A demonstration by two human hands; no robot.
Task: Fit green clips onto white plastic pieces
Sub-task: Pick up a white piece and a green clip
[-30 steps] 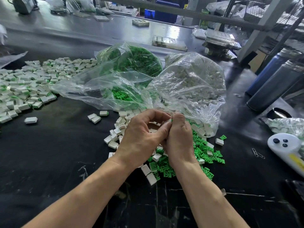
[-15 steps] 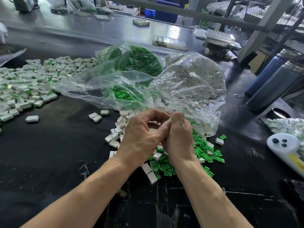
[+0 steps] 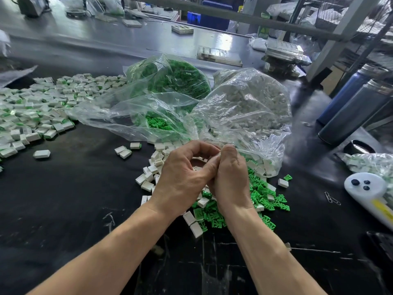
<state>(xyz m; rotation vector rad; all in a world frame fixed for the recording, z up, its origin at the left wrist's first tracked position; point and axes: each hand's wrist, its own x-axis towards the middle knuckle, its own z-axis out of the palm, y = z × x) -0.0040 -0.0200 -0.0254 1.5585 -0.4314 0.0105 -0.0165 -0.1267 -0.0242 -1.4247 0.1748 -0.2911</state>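
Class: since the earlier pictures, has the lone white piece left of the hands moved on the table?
No. The lone white piece stays put beside the finished pile.

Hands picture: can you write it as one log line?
step: fitting clip | left hand + right hand: pinching white piece | loose green clips: table

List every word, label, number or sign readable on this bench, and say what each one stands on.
None can be read.
White device at the right edge: dark buttons and a yellow strip, no legible characters.
Green-and-white label on the far shelf: too blurred to read.
White plastic pieces with green clips fitted, piled at left: no print visible.
Two dark bottles at right: no readable label.
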